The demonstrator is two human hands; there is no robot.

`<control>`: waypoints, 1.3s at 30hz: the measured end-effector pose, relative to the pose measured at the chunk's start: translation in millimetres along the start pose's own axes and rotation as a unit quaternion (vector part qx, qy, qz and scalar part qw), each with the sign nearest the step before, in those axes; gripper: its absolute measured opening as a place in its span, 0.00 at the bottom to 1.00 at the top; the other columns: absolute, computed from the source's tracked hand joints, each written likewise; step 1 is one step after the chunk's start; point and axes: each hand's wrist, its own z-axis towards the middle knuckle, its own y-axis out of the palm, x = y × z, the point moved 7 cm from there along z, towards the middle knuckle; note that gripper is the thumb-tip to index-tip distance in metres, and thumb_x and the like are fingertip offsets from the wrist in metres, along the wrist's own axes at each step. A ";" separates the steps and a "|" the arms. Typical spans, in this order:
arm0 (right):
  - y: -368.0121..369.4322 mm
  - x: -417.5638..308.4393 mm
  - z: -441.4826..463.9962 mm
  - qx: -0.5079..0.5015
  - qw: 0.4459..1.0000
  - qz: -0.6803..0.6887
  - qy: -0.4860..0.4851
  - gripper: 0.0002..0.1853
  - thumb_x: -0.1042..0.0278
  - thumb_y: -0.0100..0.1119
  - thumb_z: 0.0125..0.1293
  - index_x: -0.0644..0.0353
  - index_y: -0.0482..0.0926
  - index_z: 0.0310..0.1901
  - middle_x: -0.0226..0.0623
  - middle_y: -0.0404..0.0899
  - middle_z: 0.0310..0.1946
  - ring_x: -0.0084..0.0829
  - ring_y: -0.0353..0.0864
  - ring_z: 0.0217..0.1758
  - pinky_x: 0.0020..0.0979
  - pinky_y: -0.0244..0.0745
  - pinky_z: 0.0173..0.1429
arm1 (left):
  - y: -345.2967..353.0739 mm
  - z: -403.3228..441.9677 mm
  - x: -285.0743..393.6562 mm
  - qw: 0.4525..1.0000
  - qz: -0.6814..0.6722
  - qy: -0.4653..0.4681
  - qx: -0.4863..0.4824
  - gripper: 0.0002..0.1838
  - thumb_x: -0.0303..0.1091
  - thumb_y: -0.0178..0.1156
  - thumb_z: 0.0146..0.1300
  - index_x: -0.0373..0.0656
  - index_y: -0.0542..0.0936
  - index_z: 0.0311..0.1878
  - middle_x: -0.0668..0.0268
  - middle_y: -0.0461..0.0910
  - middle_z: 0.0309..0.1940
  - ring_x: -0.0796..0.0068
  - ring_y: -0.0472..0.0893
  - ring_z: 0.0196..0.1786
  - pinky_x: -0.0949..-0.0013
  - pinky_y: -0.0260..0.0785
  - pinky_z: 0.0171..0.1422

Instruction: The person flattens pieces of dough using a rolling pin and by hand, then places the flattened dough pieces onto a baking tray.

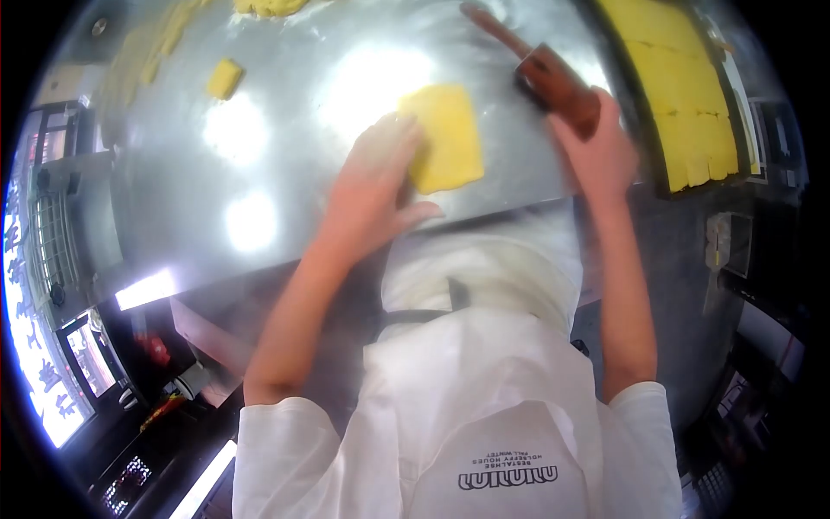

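- As it spans most of the upper view, worktop (173,195), metallic, silvery, marked by several bright reflections, its near edge running across the middle of the view
- White clothing (484,355) on the person, short-sleeved at both arms, with dark lettering low on the front and a dark strap across the waist
- Dark-rimmed tray (620,78), at the right, bearing yellow sheets (683,86) set end to end in a row, seams showing between them
- Strip of yellow material (177,26), at the far left of the worktop, uneven in outline, blurred
- Rolling pin (558,82), reddish brown, set slantwise near the tray, one slim handle pointing away from the person
- Left hand (376,164), palm down, unclenched, its fingers over the left edge of the flat yellow piece (450,143), thumb spread apart from them; fingertips blurred, pressure of contact not to be told
- Right hand (603,147), grasping the near end of the rolling pin
- Flat yellow piece, roughly four-sided, lying on the worktop close to its near edge, between the two hands
- Yellow mass (270,5), at the top, partly cut off by the view
- Small yellow lump (226,79), blocky, well apart from the left hand
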 end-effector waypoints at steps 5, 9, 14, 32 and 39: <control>-0.4 1.6 -0.3 -0.006 1.000 0.007 0.001 0.41 0.36 0.73 0.63 0.50 0.71 0.71 0.43 0.90 0.46 0.47 0.90 0.46 0.43 0.82 0.48 | 8.5 3.8 -10.6 0.998 -0.002 0.059 0.017 0.44 0.45 0.81 0.52 0.41 0.76 0.72 0.54 0.77 0.71 0.43 0.74 0.74 0.48 0.70 0.76; 2.2 2.3 -1.4 0.006 1.000 -0.005 -0.002 0.41 0.36 0.74 0.63 0.49 0.71 0.71 0.43 0.90 0.46 0.48 0.90 0.46 0.43 0.83 0.48 | 10.2 -0.4 -12.3 0.998 -0.006 0.052 0.041 0.36 0.41 0.79 0.55 0.41 0.80 0.67 0.55 0.81 0.67 0.42 0.77 0.71 0.49 0.73 0.72; 3.0 4.2 -0.1 0.002 1.000 -0.006 -0.003 0.42 0.35 0.73 0.62 0.49 0.71 0.72 0.44 0.90 0.47 0.49 0.90 0.47 0.44 0.82 0.49 | 13.2 -8.2 -11.6 0.997 0.003 0.054 0.052 0.34 0.39 0.78 0.57 0.41 0.80 0.66 0.56 0.82 0.66 0.43 0.79 0.70 0.47 0.74 0.72; 2.1 3.6 -1.3 0.006 1.000 -0.005 0.005 0.42 0.37 0.75 0.61 0.48 0.71 0.72 0.43 0.90 0.44 0.48 0.89 0.47 0.44 0.81 0.50 | 17.6 10.2 20.8 0.999 0.034 0.031 -0.001 0.45 0.51 0.72 0.64 0.38 0.68 0.79 0.51 0.68 0.79 0.41 0.66 0.81 0.41 0.57 0.84; -0.3 2.3 -0.6 0.002 1.000 0.016 0.014 0.41 0.38 0.75 0.62 0.48 0.72 0.71 0.41 0.90 0.45 0.47 0.89 0.48 0.43 0.81 0.50 | 35.7 19.8 9.2 0.998 0.040 0.014 -0.054 0.48 0.52 0.72 0.63 0.37 0.64 0.80 0.48 0.66 0.79 0.38 0.63 0.81 0.43 0.56 0.85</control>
